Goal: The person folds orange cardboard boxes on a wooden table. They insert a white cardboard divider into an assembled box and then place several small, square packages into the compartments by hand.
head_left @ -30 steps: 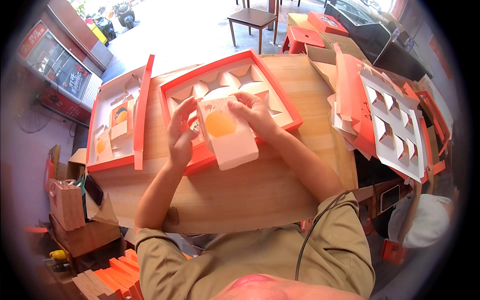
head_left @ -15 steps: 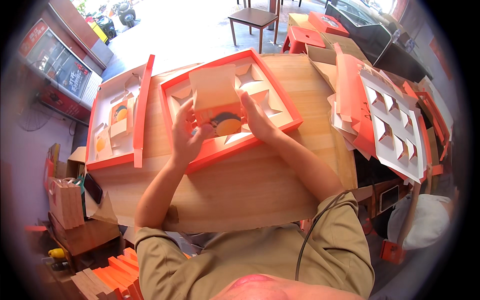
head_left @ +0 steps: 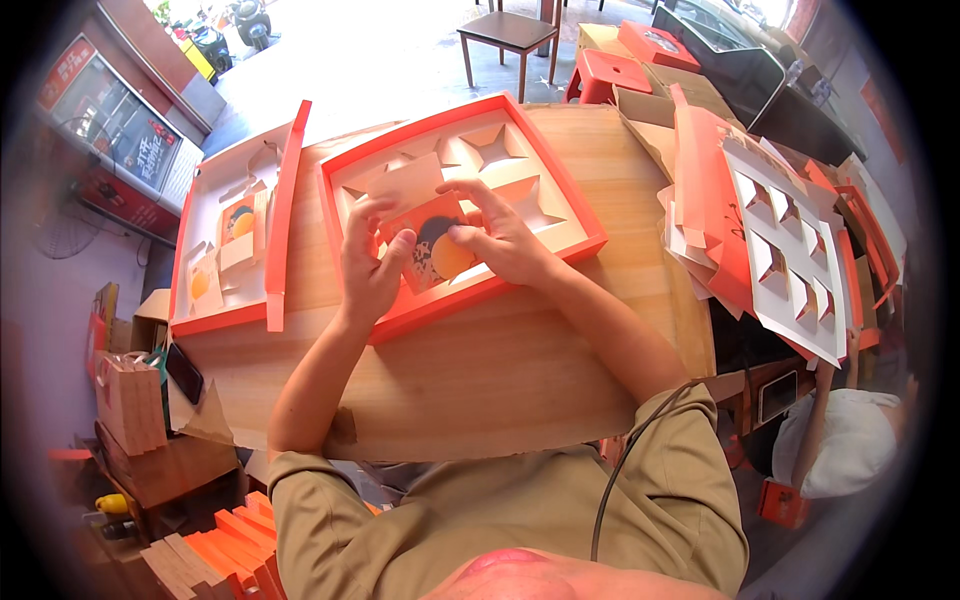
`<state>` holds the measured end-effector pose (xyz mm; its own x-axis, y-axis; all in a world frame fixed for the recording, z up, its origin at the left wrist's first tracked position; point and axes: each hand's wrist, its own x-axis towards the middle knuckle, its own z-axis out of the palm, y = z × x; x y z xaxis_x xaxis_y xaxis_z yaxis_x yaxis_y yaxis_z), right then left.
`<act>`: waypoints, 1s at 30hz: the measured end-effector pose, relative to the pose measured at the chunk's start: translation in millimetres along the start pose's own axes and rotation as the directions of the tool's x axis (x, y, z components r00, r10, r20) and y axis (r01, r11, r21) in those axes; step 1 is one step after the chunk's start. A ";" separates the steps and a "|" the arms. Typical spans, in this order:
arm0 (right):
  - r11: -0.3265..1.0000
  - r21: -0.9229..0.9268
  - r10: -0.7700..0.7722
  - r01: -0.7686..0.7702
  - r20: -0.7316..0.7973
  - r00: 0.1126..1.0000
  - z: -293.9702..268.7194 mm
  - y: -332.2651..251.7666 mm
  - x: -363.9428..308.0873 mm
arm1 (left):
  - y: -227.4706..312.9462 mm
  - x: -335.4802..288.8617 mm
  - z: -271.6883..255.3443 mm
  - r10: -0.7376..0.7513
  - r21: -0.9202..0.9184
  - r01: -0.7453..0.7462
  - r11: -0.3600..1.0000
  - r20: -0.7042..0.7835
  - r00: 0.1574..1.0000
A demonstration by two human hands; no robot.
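Between my two hands is a small orange carton (head_left: 437,248) printed with a dark shape and a yellow disc. Its pale flap (head_left: 408,180) stands up at the far side. My left hand (head_left: 375,262) grips the carton's left side, thumb in front and fingers behind. From the right, my right hand (head_left: 505,240) closes on it, thumb on the printed face and fingers curled at the upper edge by the flap. Both hands are over a large shallow red box (head_left: 570,215), whose pale insert has several star-shaped cut openings; the hands and carton hide part of it.
On the wooden table (head_left: 480,390), a second red box (head_left: 190,322) at the left holds small printed cartons. A dark phone (head_left: 186,372) lies at the left edge. Red box parts and white inserts (head_left: 790,240) are stacked at the right. A red stool (head_left: 610,72) stands beyond.
The small carton has tilted so more of its printed face shows, and its flap sits lower. My right hand has shifted left, its thumb now on the carton's front.
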<state>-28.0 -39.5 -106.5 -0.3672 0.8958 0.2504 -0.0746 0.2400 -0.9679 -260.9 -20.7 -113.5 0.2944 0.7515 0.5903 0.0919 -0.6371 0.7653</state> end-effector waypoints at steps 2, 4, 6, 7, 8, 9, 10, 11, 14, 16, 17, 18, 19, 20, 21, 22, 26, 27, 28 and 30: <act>1.000 -0.030 -0.008 0.008 -0.026 1.000 0.2 2.9 0.7 | 1.1 -1.5 15.5 0.036 -0.195 -0.070 0.978 -0.171 0.985; 1.000 -0.009 -0.010 0.009 -0.046 0.999 1.5 3.0 0.7 | 10.0 -1.6 16.2 0.009 -0.195 -0.045 0.980 -0.180 0.984; 0.998 0.062 -0.003 0.006 -0.059 0.998 3.9 0.1 0.1 | 13.0 -1.9 11.5 -0.038 -0.202 0.003 0.979 -0.168 0.985; 0.998 0.053 -0.025 0.029 -0.072 0.997 4.6 0.7 0.3 | 11.7 -2.0 4.6 -0.070 -0.209 0.037 0.977 -0.150 0.986; 0.998 0.043 -0.047 0.051 -0.085 0.995 5.6 1.8 0.9 | 10.9 -2.0 0.6 -0.101 -0.215 0.071 0.974 -0.132 0.986; 0.997 0.033 -0.069 0.073 -0.098 0.993 5.8 2.5 0.9 | 10.1 0.0 0.5 -0.088 -0.206 0.062 0.977 -0.123 0.988; 0.997 0.019 -0.071 0.073 -0.082 0.994 5.7 2.6 1.2 | 9.0 2.6 -0.5 -0.076 -0.194 0.052 0.980 -0.118 0.990; 0.997 0.005 -0.073 0.074 -0.066 0.995 5.1 2.6 1.1 | 8.5 3.8 -1.4 -0.064 -0.181 0.043 0.982 -0.113 0.992; 0.999 -0.003 -0.048 0.048 -0.055 0.997 6.1 -1.1 0.4 | 6.8 0.4 -3.0 -0.196 -0.264 0.151 0.953 -0.153 0.969; 1.000 0.001 -0.016 0.016 -0.035 0.999 6.4 -7.1 -0.7 | 3.3 -0.4 -6.0 -0.245 -0.279 0.189 0.942 -0.181 0.953; 1.000 0.003 0.003 -0.003 -0.013 1.000 5.4 -10.4 -1.9 | 2.2 -0.5 -7.1 -0.269 -0.286 0.208 0.935 -0.195 0.943; 1.000 0.004 0.022 -0.022 0.009 1.000 4.9 -11.9 -2.5 | 2.1 0.0 -7.1 -0.274 -0.324 0.202 0.924 -0.195 0.942; 1.000 0.021 0.009 -0.009 0.011 1.000 4.8 -11.5 -2.9 | 1.9 1.1 -6.2 -0.280 -0.362 0.197 0.911 -0.193 0.940; 0.999 0.039 -0.005 0.004 0.012 1.000 4.7 -10.8 -3.3 | 3.1 2.3 -4.9 -0.286 -0.401 0.191 0.896 -0.191 0.939; 0.998 0.056 -0.018 0.017 0.013 1.000 4.6 -10.2 -3.7 | 5.7 3.3 -3.5 -0.301 -0.422 0.202 0.884 -0.181 0.936; 0.999 0.039 -0.024 0.023 0.013 1.000 4.2 -9.8 -3.8 | 12.6 5.2 -2.0 -0.316 -0.441 0.213 0.872 -0.175 0.932; 0.997 -0.032 -0.068 0.069 0.014 0.998 3.0 -7.7 -3.6 | 2.7 4.0 -8.2 -0.263 -0.387 0.207 0.899 -0.097 0.960; 0.995 -0.051 -0.085 0.085 0.014 0.996 3.1 -7.3 -3.5 | 0.1 2.5 -9.1 -0.266 -0.383 0.212 0.899 -0.093 0.959; 0.995 -0.061 -0.079 0.079 0.013 0.997 3.3 -8.8 -3.7 | 0.2 1.7 -9.5 -0.270 -0.378 0.219 0.900 -0.089 0.959; 0.994 -0.080 -0.066 0.067 0.012 0.998 3.8 -13.1 -4.3 | 1.0 0.4 -9.8 -0.264 -0.371 0.216 0.903 -0.082 0.961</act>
<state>-28.9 -48.0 -94.9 -0.3724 0.8734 0.3139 -0.0242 0.3289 -0.9440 -270.0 -19.3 -110.0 0.1807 0.9044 0.3865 -0.2066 -0.3492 0.9140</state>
